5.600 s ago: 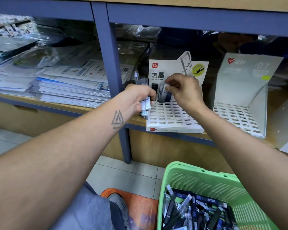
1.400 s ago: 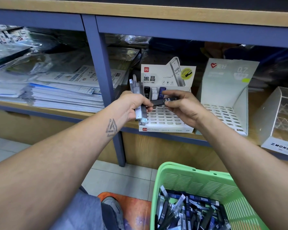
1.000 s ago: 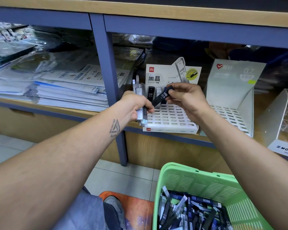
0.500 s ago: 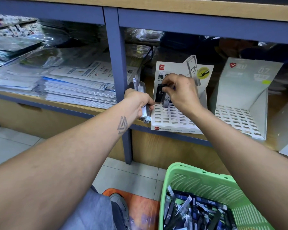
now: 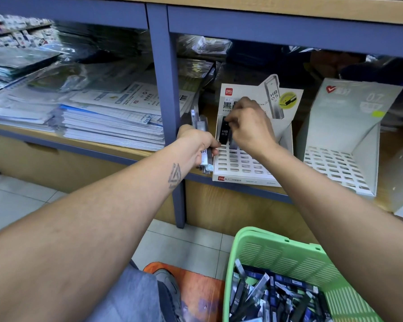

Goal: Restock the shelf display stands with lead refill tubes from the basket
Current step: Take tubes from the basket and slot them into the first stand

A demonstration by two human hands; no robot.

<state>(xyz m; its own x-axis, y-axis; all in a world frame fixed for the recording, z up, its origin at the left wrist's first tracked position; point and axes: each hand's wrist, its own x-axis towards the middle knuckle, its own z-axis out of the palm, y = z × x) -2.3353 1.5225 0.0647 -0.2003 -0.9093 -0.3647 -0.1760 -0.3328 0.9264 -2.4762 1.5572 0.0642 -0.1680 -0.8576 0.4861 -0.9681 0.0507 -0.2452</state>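
The right hand (image 5: 249, 126) is pinching a black tube (image 5: 224, 133) near its top end with curled fingertips and is seating it in the back row of the left stand (image 5: 242, 168), at that row's left end. The tube is standing upright, its long axis near vertical and tipped slightly back toward the stand's printed card; the "HB 0.5" label is facing the camera and reading right way up, so the cap end appears to be at the top. A grip at the upper end is leaving the lower end free to enter a slot, which is probably why the tube is being held there. Beside it, part of a lighter tube is showing in the same row, largely hidden by the right hand. The left hand (image 5: 196, 145) is gripping a bundle of spare tubes (image 5: 203, 135), fingers curled round their middle, just beside the stand's left edge; the bundle is also standing on end, its ends projecting above and below the fist. Holding the supply this near the stand is likely keeping each transfer short. The stand's slotted deck is sloping down toward the front, and most slots are showing vacant, so the restocking is judged to be at an early stage. A second stand (image 5: 340, 163), marked 0.7, is sitting to the right on the same shelf (image 5: 116, 147) with no tubes visible in it. The green basket (image 5: 277, 256) is standing on the floor below, under the right forearm, holding many tubes lying jumbled at mixed angles.
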